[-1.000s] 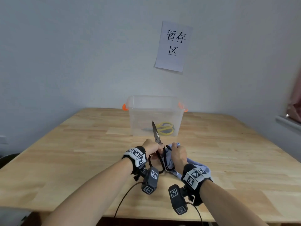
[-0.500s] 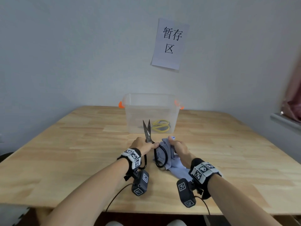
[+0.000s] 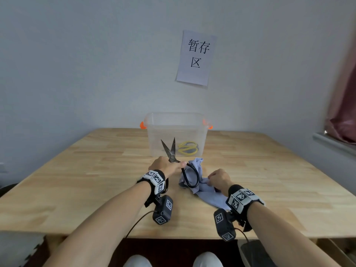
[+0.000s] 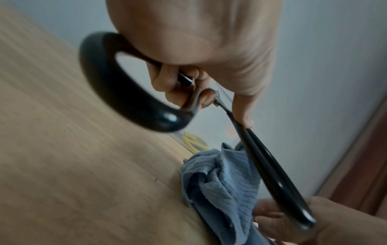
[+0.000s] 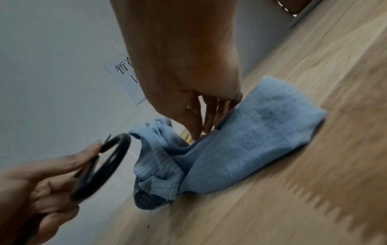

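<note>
Left grip: left hand [image 3: 163, 166] is curled round one loop of the black scissors [image 3: 171, 152] with the thumb on the other arm. The blades are spread and the tips point at the table's far edge.
Right grip: right hand [image 3: 218, 179] has its fingertips down on the blue sock [image 5: 251, 140]. Pinching or just pressing? Honestly can't tell.
Sock spot: bunched up mid-table [image 3: 86, 189], a bit toward the near edge, just under the free loop.
Risk: open blades this near those fingers could nick them, I'd say, if they close early.
Risk 2: the sock is folded over, so a snip probably bites extra layers.
Hard to see: both wrist views are smeary. The yellow loops [image 3: 187, 148] in the clear box [image 3: 154, 132] by the far edge might be handles.
</note>
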`<act>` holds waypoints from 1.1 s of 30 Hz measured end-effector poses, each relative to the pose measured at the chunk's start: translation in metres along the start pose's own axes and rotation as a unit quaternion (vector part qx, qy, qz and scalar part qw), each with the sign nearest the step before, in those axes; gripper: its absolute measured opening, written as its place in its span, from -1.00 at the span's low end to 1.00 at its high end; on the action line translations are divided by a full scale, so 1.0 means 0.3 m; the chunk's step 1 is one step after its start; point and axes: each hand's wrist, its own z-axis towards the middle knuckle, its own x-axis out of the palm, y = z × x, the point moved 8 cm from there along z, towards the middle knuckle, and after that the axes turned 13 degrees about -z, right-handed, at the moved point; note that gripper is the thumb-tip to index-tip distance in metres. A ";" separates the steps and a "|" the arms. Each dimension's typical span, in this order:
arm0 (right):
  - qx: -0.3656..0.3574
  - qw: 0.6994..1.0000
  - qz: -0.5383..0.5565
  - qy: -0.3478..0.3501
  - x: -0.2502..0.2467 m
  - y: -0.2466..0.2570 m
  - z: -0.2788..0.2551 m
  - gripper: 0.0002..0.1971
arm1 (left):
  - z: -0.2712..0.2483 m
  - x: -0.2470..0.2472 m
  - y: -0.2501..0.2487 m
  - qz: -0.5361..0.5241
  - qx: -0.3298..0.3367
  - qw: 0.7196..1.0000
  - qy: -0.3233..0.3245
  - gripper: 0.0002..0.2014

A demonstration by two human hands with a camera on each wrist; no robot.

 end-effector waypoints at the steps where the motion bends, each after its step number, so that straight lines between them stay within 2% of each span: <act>1: 0.006 0.999 -0.048 0.003 -0.007 -0.003 -0.007 -0.90 | -0.006 -0.011 -0.010 0.002 0.002 1.000 -0.006 -0.41; 4: 0.010 0.986 -0.163 0.012 -0.017 -0.025 -0.026 -0.68 | -0.028 -0.021 -0.039 0.015 0.010 1.000 -0.010 -0.37; 7: 0.007 0.977 -0.210 0.027 -0.021 -0.042 -0.043 -0.65 | -0.047 -0.023 -0.062 0.036 0.020 0.999 -0.008 -0.35; 10: 0.010 0.968 -0.252 0.008 -0.052 -0.052 -0.051 -0.60 | -0.057 -0.017 -0.067 0.052 0.027 0.998 -0.007 -0.28; 12: 0.004 0.980 -0.200 0.004 -0.071 -0.053 -0.039 -0.60 | -0.066 -0.008 -0.072 0.054 0.032 0.998 -0.003 -0.29; 15: 0.024 0.998 0.036 0.037 -0.088 -0.041 -0.057 -0.69 | -0.085 -0.005 -0.088 0.053 0.041 0.998 0.006 -0.32; 17: 0.043 0.979 0.190 0.064 -0.091 -0.023 -0.070 -0.68 | -0.087 0.000 -0.097 0.051 0.050 0.997 0.018 -0.33; 18: 0.047 0.970 0.232 0.061 -0.101 -0.014 -0.056 -0.66 | -0.084 0.005 -0.099 0.049 0.053 0.997 0.024 -0.33; 20: 0.044 0.962 0.264 0.046 -0.119 0.010 -0.017 -0.64 | -0.082 0.013 -0.103 0.055 0.061 0.996 0.034 -0.32; 24: 0.040 0.966 0.256 0.014 -0.099 0.009 0.108 -0.54 | -0.093 0.031 -0.116 0.066 0.074 0.994 0.051 -0.35; 27: 0.033 0.956 0.293 -0.009 -0.133 0.080 -0.002 -0.50 | -0.099 0.034 -0.116 0.087 0.083 0.991 0.052 -0.35; 31: 0.025 0.930 0.364 -0.050 -0.169 0.129 -0.062 -0.66 | -0.097 0.045 -0.105 0.089 0.089 0.990 0.062 -0.36; 33: 0.017 0.919 0.394 -0.031 -0.167 0.169 -0.098 -0.63 | -0.099 0.048 -0.099 0.080 0.087 0.991 0.067 -0.39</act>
